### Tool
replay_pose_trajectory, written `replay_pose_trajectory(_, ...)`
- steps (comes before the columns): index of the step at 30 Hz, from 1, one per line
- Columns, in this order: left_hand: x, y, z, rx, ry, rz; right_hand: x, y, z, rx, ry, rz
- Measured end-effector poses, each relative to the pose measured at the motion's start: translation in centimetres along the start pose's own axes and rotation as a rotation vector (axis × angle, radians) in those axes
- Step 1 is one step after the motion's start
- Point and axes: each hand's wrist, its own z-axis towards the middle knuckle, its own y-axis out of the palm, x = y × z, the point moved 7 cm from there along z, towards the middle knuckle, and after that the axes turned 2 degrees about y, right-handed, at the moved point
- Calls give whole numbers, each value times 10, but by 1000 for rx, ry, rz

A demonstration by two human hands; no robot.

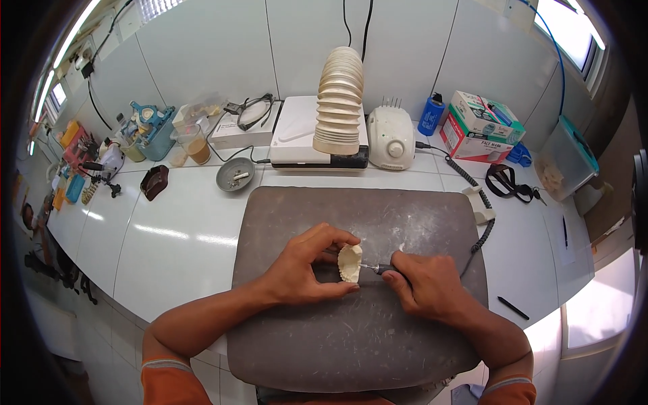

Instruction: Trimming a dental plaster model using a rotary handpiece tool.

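Thumb and fingertips of your left hand (297, 264) pinch the cream dental cast (348, 263) by its ends over the brown mat (304, 351), apparently leaving its right edge clear; your right hand (433, 285) clasps the handpiece (385, 268) (tip contact too small to confirm).

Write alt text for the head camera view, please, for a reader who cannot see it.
A person's left hand holds a cream dental cast while the right hand points a rotary handpiece at its edge, over a grey-brown mat.
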Motion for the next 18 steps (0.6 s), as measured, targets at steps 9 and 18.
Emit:
replay_pose_trajectory(9, -1, 0, -1, -2, -47, -10, 0, 3, -1, -17, 12, -41)
replay_pose_trajectory(18, 1, 0, 1, -11, -48, 6, 1, 4, -1, -18, 26, -45)
